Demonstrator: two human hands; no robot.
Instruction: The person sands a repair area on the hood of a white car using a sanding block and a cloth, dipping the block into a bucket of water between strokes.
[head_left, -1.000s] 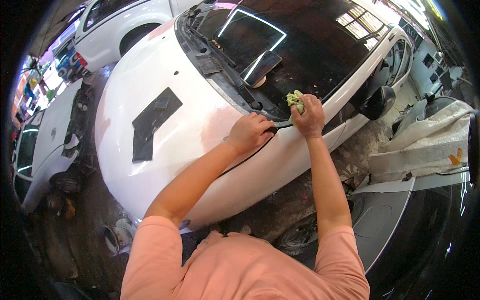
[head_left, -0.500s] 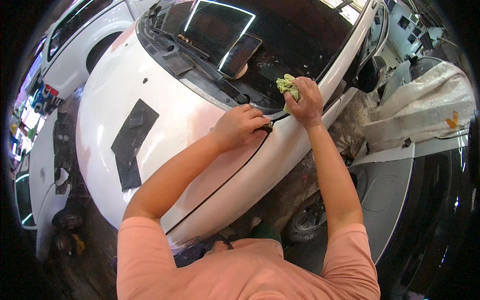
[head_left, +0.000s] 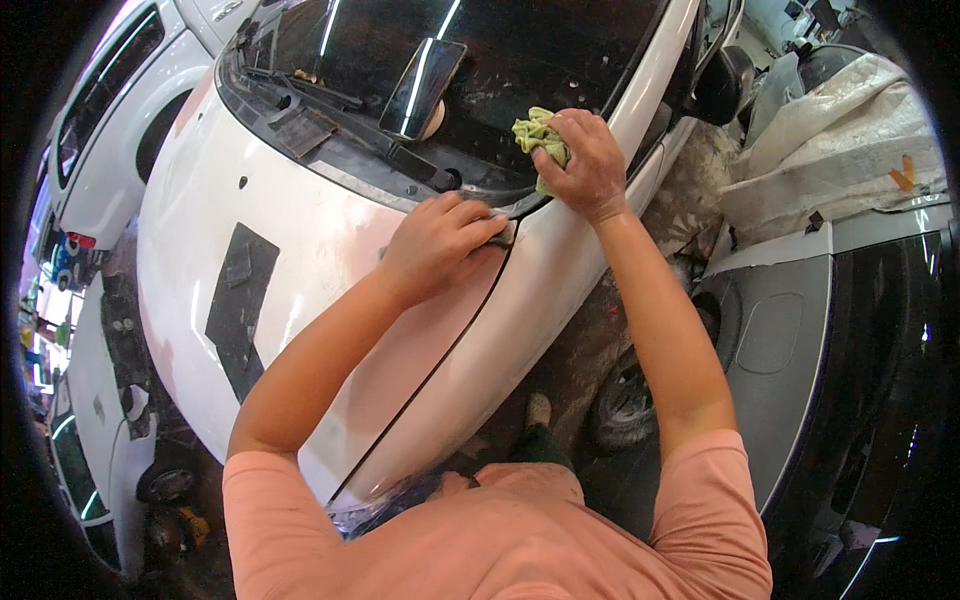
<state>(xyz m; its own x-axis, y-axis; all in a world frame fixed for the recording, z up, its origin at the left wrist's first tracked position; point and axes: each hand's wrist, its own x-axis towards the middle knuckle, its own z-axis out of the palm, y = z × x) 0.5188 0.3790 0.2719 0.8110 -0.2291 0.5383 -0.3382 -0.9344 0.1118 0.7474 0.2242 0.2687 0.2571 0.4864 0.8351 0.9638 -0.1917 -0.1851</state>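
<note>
Right grip (head_left: 590, 165) higher, around green cloth (head_left: 541, 138)

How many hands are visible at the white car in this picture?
2. The left hand is on the white hood; the right hand grips a crumpled green cloth near the lower corner of the dark windshield. I see no others.

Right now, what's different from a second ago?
The right hand, still gripping the green cloth, moved up from the hood's corner. The view turned, so the car appears further left. The left hand stays on the hood, the phone on the windshield.
</note>
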